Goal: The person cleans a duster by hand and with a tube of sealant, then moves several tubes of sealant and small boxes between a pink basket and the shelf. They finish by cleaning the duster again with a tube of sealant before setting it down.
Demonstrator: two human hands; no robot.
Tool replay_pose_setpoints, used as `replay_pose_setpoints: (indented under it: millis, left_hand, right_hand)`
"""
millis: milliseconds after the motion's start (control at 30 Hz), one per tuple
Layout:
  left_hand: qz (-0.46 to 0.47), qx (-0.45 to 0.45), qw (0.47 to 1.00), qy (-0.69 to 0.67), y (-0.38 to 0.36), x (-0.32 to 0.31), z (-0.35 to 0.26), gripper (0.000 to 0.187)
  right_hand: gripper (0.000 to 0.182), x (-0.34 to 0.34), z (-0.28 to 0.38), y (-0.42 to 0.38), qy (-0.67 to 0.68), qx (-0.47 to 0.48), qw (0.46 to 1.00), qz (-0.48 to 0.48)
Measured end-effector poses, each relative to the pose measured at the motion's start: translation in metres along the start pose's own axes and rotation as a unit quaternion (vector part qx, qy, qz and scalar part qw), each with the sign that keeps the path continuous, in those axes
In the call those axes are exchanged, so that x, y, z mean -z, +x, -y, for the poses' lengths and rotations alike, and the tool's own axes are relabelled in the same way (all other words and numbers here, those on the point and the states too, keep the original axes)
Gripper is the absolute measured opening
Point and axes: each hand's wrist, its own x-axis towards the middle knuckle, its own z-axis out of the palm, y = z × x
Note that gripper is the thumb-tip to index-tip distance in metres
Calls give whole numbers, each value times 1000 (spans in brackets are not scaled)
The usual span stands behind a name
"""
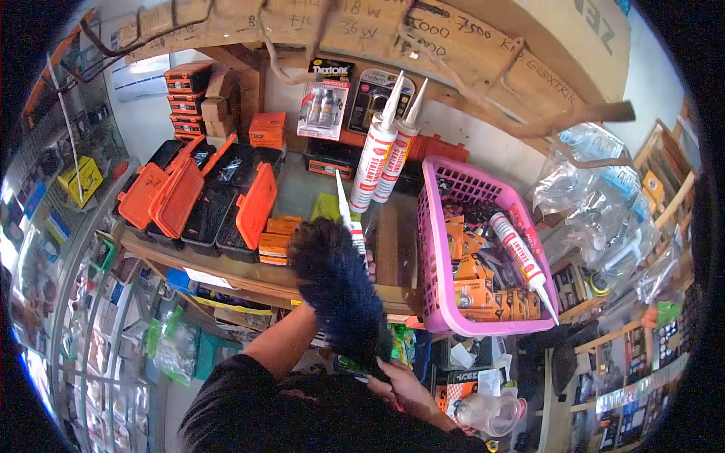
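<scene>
My right hand [406, 389] is closed around the handle of a dark, fluffy duster [340, 291] near my body. The duster's bristles stand up in front of a white sealant tube [357, 238] with a long pointed nozzle. Most of my left hand [370, 261] is hidden behind the duster; only a bit of its fingers shows, gripping the tube's side. Just behind, two more sealant tubes [375, 162] stand upright on the glass-topped counter [302, 192]. Another sealant tube [517, 249] lies tilted across the pink basket [445, 294].
Orange-lidded organizer boxes [177, 200] stand open on the left, beside small orange cartons [279, 238]. Metal hooks [589, 113] jut out overhead from a wooden beam [453, 38]. Plastic bags [589, 189] hang at the right. A clear plastic jar [491, 414] sits low at the right.
</scene>
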Motion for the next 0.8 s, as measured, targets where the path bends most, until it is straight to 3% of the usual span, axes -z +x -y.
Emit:
replay_pose_setpoints:
  millis: [33,100,133,167,233,300,400,567,700,733,800]
  left_hand:
    - [4,-1,1000,-25,2,15,0,44]
    - [-188,-69,978,57,6,-85,8,45]
    - [-156,-108,980,60,4,-73,7,49]
    - [-34,-80,995,43,2,-63,2,50]
    - [-97,-90,990,54,2,-53,3,51]
    - [-102,-80,991,43,7,-89,11,53]
    - [-97,-68,992,36,6,-95,12,60]
    - [-127,-87,986,67,4,-75,7,57]
    - [-41,-70,996,41,2,-64,4,53]
    - [-117,-84,988,56,2,-69,5,48]
    - [-136,-89,984,68,2,-65,5,46]
  right_hand:
    - [30,2,1,0,-4,2,1000,1]
    - [32,14,3,1,161,82,983,24]
    - [30,21,2,2,199,112,971,74]
    - [30,22,2,1,195,112,972,75]
    - [38,19,1,-1,182,84,978,50]
    - [39,17,-9,4,94,56,993,37]
    - [39,19,-17,4,85,55,994,46]
    - [30,21,-12,-2,209,97,970,76]
    - [29,18,-4,-8,259,98,958,77]
    - [29,21,-9,-3,258,98,958,77]
    - [29,27,-26,11,87,99,987,93]
